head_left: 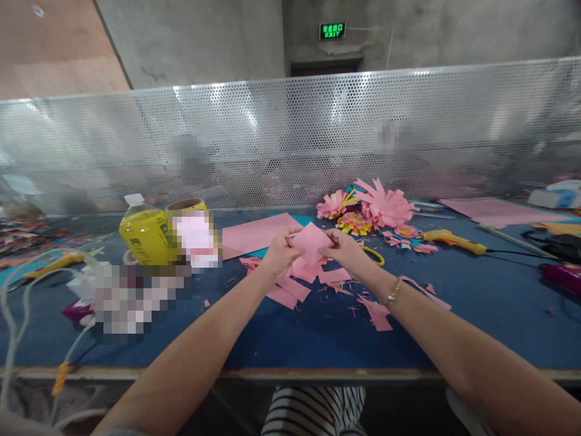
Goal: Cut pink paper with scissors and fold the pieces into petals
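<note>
A square of pink paper [310, 243], turned with one corner up, is held above the blue table between my two hands. My left hand [282, 253] pinches its left side, and my right hand [344, 247] grips the right side, wearing a thin bracelet at the wrist. Under and around the hands lie pink paper strips [290, 292] and small scraps. Just behind my right hand sits a cluster of fringed pink paper flowers [385, 206], some with yellow and blue. Whether the square is folded, I cannot tell.
A yellow-labelled bottle [147, 236] and a tape roll [186, 206] stand at left. Pink sheets [254, 236] lie behind my hands. A yellow glue gun [454, 241] with its cord rests at right. A perforated metal screen [272, 139] closes off the table's back.
</note>
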Action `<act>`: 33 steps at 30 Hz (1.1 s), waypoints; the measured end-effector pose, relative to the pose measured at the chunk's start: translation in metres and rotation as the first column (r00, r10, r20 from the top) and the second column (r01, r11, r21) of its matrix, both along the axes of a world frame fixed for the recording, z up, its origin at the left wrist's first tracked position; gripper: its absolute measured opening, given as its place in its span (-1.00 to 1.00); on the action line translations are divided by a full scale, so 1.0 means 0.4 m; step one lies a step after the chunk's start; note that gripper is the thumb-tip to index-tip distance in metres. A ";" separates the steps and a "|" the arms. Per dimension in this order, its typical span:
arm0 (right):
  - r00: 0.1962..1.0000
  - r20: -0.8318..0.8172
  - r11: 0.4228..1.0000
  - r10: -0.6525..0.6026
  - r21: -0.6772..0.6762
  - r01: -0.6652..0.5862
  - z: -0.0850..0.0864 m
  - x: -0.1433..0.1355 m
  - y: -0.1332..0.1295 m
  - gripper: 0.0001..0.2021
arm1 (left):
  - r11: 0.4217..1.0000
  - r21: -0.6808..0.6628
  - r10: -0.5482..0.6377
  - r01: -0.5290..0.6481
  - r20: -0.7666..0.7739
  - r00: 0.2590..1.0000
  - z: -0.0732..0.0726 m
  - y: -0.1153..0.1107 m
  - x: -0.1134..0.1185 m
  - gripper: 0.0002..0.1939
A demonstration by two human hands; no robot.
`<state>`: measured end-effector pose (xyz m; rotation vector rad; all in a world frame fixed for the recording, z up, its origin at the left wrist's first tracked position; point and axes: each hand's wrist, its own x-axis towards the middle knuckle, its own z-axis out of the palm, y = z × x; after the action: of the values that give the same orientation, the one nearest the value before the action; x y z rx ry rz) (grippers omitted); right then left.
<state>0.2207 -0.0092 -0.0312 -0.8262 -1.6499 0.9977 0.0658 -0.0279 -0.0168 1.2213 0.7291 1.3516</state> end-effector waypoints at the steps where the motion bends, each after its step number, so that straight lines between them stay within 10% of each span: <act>1: 1.000 -0.029 1.000 -0.013 0.000 0.013 -0.001 0.000 0.005 -0.74 | 1.000 0.004 -0.002 0.002 0.010 1.000 -0.001 0.002 -0.001 -0.45; 10: 0.985 -0.169 0.999 -0.024 -0.031 0.019 -0.007 -0.002 0.008 -0.73 | 0.999 -0.047 -0.027 0.027 0.013 1.000 -0.009 0.009 -0.009 -0.57; 21: 0.997 0.041 0.992 -0.061 0.110 0.057 0.013 -0.002 -0.021 -0.84 | 0.999 -0.013 0.032 -0.033 -0.108 0.994 -0.015 -0.001 0.001 -0.71; 33: 0.924 -0.378 0.965 0.062 -0.214 -0.153 0.015 -0.002 -0.012 -0.88 | 0.995 -0.094 -0.033 0.029 -0.036 0.999 0.000 0.002 -0.016 -0.90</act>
<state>0.2200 -0.0141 -0.0253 -0.6570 -1.2775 1.3611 0.0595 -0.0270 -0.0168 1.1823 0.7882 1.2584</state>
